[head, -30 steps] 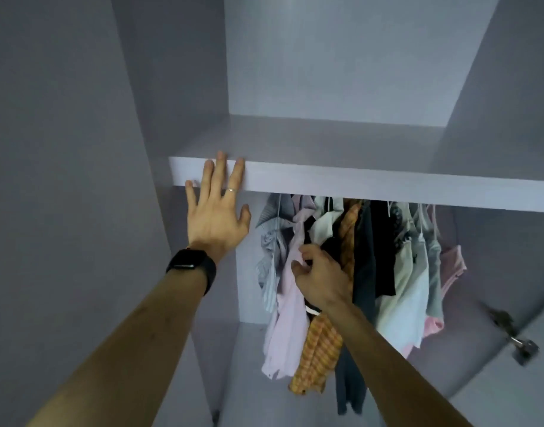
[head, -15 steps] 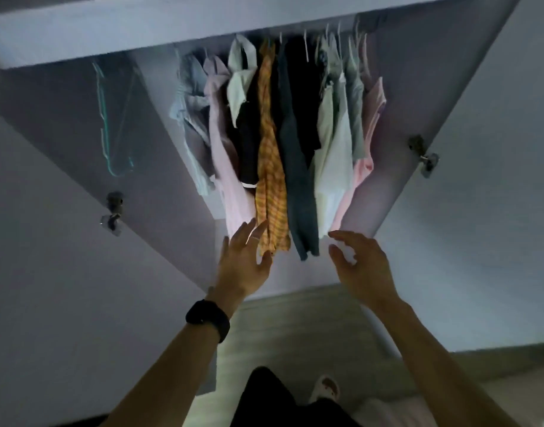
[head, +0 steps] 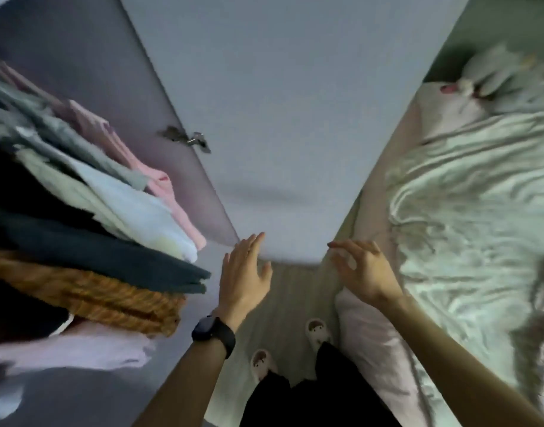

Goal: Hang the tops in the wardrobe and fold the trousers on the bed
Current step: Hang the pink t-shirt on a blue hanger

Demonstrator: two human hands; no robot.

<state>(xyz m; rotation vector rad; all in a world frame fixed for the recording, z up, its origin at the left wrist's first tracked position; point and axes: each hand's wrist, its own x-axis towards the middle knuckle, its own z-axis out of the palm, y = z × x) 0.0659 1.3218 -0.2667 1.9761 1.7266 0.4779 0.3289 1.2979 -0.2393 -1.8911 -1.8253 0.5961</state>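
Observation:
Several hung tops [head: 89, 229] fill the wardrobe at the left: pink, pale blue, dark teal, orange checked and lilac ones. My left hand [head: 244, 277], with a black watch on the wrist, is held out empty with straight fingers just right of them. Beside it my right hand [head: 361, 272] hovers empty with loosely bent fingers, over the near corner of the bed [head: 372, 340]. On the bed's right side lies a crumpled pale cloth [head: 467, 211], with a blurred grey garment [head: 535, 328] at the far right edge.
The open wardrobe door [head: 280, 118] stands straight ahead between wardrobe and bed, its hinge [head: 187, 138] on the left. A narrow strip of wooden floor [head: 292, 297] runs below it, where my slippered feet stand. Pale bedding [head: 504, 78] lies heaped at the bed's far end.
The view has swung right and down, from the wardrobe to the door and bed. Both hands have come away from the hung tops and are empty.

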